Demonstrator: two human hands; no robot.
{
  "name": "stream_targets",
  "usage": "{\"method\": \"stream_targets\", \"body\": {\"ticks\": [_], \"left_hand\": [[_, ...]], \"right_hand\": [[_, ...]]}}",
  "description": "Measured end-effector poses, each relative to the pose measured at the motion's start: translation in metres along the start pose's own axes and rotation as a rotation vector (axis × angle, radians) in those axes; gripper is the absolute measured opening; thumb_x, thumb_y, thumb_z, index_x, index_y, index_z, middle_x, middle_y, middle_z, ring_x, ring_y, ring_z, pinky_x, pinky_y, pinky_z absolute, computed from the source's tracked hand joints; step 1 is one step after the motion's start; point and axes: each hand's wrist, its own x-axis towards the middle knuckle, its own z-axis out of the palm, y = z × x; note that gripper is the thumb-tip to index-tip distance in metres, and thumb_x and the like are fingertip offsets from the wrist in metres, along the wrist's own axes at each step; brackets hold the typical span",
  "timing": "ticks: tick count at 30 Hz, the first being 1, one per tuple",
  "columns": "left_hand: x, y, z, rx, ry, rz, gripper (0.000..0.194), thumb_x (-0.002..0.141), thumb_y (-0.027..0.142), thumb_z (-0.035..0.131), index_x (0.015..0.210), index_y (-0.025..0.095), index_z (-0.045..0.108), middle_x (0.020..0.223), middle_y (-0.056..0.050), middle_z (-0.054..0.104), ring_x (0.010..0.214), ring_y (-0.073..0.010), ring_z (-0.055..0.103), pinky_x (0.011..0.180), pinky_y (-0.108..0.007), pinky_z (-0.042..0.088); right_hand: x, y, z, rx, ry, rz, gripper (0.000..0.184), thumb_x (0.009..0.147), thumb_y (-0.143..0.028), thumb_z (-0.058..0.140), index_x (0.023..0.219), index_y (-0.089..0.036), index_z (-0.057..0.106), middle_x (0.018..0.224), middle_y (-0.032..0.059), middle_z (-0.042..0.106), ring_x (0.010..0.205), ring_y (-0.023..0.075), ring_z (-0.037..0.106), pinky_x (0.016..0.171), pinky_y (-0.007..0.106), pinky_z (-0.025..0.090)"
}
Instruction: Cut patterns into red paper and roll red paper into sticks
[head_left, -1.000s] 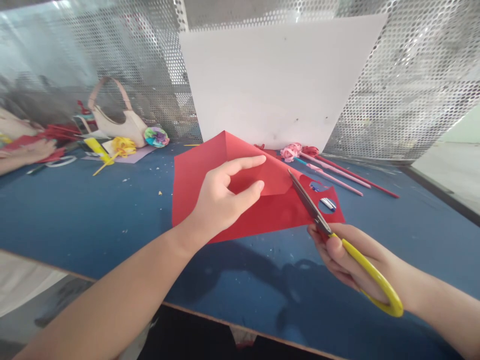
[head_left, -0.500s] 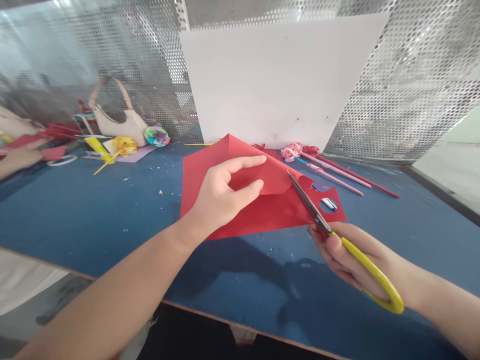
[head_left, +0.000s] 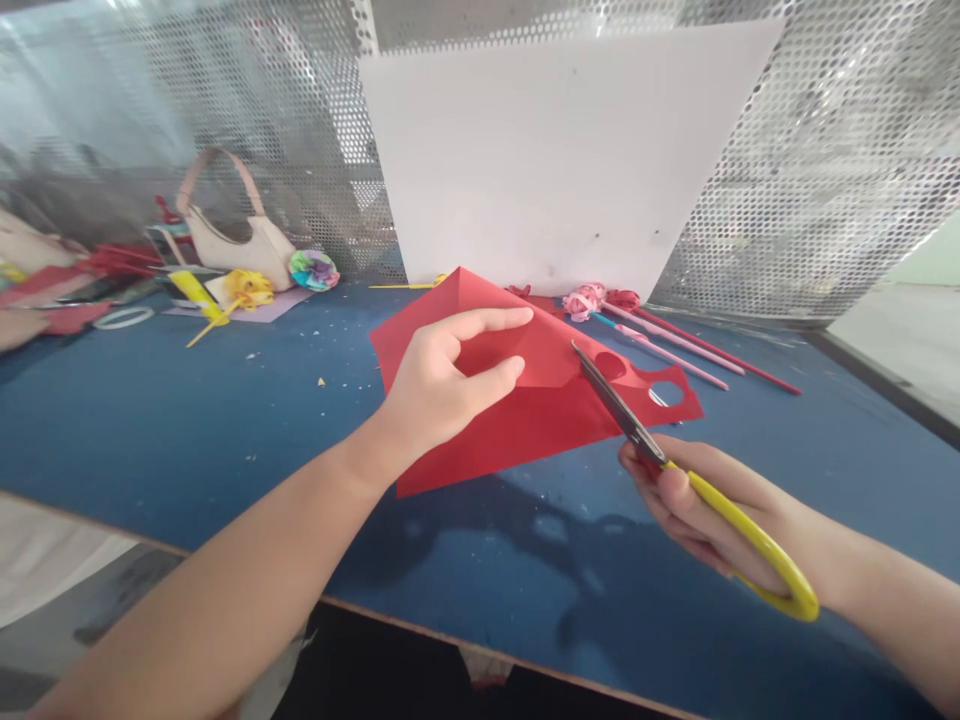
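Note:
A large red sheet of paper (head_left: 517, 430), folded to a peak at its far side, spreads in front of me. Round holes are cut at its right end; a darker red oval shows beside them. My left hand (head_left: 442, 375) rests over the sheet's middle, thumb and index finger stretched apart, the other fingers hidden. Yellow-handled scissors (head_left: 731, 525) are gripped in my right hand (head_left: 690, 510). Their blades lie along the sheet's right part, tip pointing up-left, and look closed. The fingertips of that hand are by the paper's near edge.
Pink and red stick flowers (head_left: 585, 300) lie behind the paper on the blue table (head_left: 225, 430). A white board (head_left: 570, 150) leans at the back. Leftward are a cream handbag (head_left: 251, 240), a yellow flower (head_left: 251, 288), a tape ring (head_left: 124, 318) and another person's hand (head_left: 22, 328).
The red paper has turned clockwise, its left near corner swinging toward me and its holed end shifting. My right hand and scissors moved slightly right; my left hand stayed nearly still.

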Motion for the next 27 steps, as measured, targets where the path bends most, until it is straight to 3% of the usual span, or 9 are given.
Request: {"method": "stream_targets", "body": {"ticks": [2,6,12,17,23,27], "left_hand": [[0.002,-0.001,-0.003,0.006,-0.019,0.010,0.039,0.089,0.025,0.078,0.128,0.028,0.078,0.132,-0.002,0.079,0.119,-0.0264,0.077,0.096,-0.036,0.069],[0.005,-0.003,-0.006,0.015,-0.046,0.046,0.040,0.088,0.023,0.079,0.127,0.027,0.079,0.134,-0.001,0.078,0.130,-0.0256,0.071,0.109,-0.034,0.064],[0.007,-0.004,-0.008,0.008,-0.067,0.049,0.041,0.087,0.022,0.079,0.127,0.028,0.079,0.134,-0.001,0.078,0.128,-0.0255,0.073,0.108,-0.035,0.064],[0.008,-0.005,-0.010,0.022,-0.077,0.067,0.041,0.086,0.022,0.079,0.127,0.027,0.080,0.132,-0.002,0.079,0.127,-0.0268,0.073,0.112,-0.038,0.062],[0.008,-0.003,-0.011,0.024,-0.092,0.075,0.040,0.086,0.022,0.078,0.126,0.026,0.079,0.130,-0.001,0.080,0.124,-0.0265,0.075,0.115,-0.040,0.060],[0.007,0.001,-0.011,0.036,-0.081,0.074,0.041,0.086,0.020,0.077,0.125,0.027,0.079,0.129,-0.001,0.080,0.123,-0.0271,0.075,0.114,-0.041,0.061]], "right_hand": [[-0.002,0.001,-0.003,-0.005,-0.015,0.026,0.053,0.104,-0.077,0.041,0.100,-0.025,0.048,0.070,-0.0081,0.037,0.051,0.0079,0.033,0.042,0.018,0.033],[-0.005,0.006,-0.010,-0.038,-0.015,0.043,0.053,0.104,-0.076,0.041,0.107,-0.024,0.053,0.069,-0.0079,0.037,0.051,0.0082,0.034,0.042,0.018,0.033],[-0.004,0.009,-0.011,-0.025,-0.022,0.061,0.054,0.102,-0.078,0.044,0.109,-0.025,0.055,0.072,-0.0063,0.040,0.053,0.0089,0.036,0.043,0.019,0.037],[-0.003,-0.002,-0.007,-0.008,0.026,0.109,0.061,0.098,-0.083,0.048,0.108,-0.024,0.059,0.066,-0.0079,0.038,0.047,0.0084,0.031,0.038,0.019,0.031],[-0.011,0.000,-0.010,0.011,0.125,0.213,0.074,0.085,-0.088,0.063,0.125,-0.027,0.064,0.084,0.0027,0.062,0.061,0.0142,0.053,0.045,0.022,0.047],[-0.014,0.011,-0.014,-0.025,0.124,0.219,0.079,0.084,-0.089,0.063,0.134,-0.027,0.063,0.087,0.0033,0.062,0.058,0.0129,0.051,0.046,0.024,0.050]]}}
